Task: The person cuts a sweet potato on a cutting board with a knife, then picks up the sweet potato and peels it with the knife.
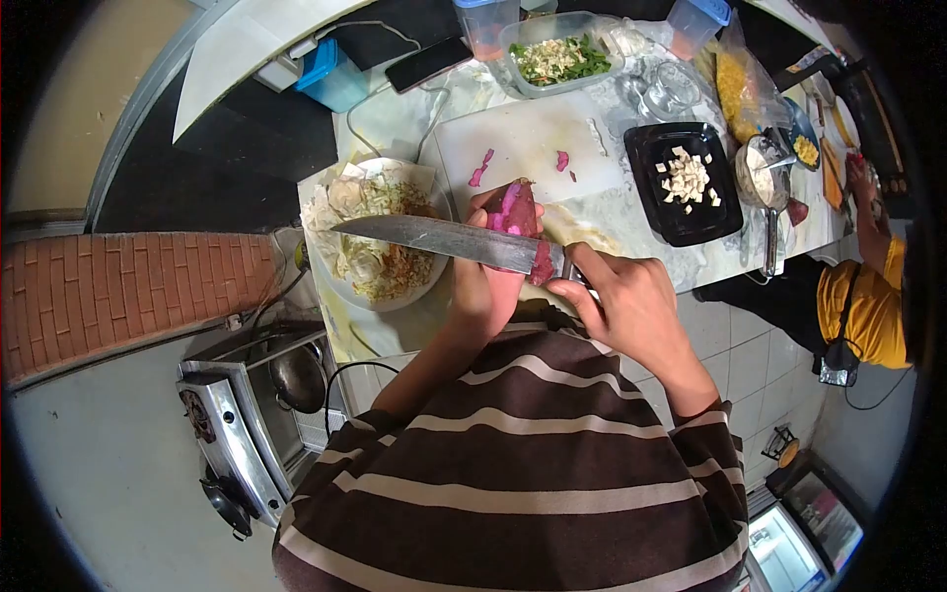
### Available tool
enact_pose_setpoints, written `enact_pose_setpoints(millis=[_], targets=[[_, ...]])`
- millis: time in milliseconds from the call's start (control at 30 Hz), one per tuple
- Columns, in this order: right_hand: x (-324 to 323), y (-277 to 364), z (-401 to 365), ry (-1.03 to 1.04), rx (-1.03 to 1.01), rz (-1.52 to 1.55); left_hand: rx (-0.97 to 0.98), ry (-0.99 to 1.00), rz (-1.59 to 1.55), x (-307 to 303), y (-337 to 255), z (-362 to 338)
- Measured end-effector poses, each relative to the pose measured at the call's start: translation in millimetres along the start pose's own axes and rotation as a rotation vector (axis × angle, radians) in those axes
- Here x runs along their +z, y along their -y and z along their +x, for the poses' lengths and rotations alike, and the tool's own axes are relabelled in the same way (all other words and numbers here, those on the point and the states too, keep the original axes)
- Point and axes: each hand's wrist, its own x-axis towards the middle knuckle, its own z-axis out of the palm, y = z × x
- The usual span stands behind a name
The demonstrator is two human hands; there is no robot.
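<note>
A purple sweet potato (515,209), partly peeled with bright purple flesh showing, is in my left hand (483,286), held upright close to my body. My right hand (626,301) grips the handle of a large kitchen knife (434,240). Its blade lies across the front of the sweet potato and points left, over a plate of shredded vegetables (380,242). Just beyond my hands is a white cutting board (528,133) with a few purple peel scraps (480,168) on it. The blade hides part of the sweet potato and of my left fingers.
Right of the board sits a black tray (641,187) of white cubes, then a metal strainer (760,178). Behind stand a plastic container of chopped greens (557,59) and a phone (427,65). Another person in yellow (868,306) works at far right. A gas stove (232,444) is lower left.
</note>
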Motion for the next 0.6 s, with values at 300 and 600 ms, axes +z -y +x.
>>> enact_pose_setpoints(millis=[300,600], targets=[[0.9,1.8,-1.9,-0.027,0.012,0.006,0.087,-0.085,0.050,0.8,1.0,2.1],[6.2,2.0,-2.2,-0.122,-0.021,-0.016,0.148,-0.047,0.107,8.3,3.0,-5.5]])
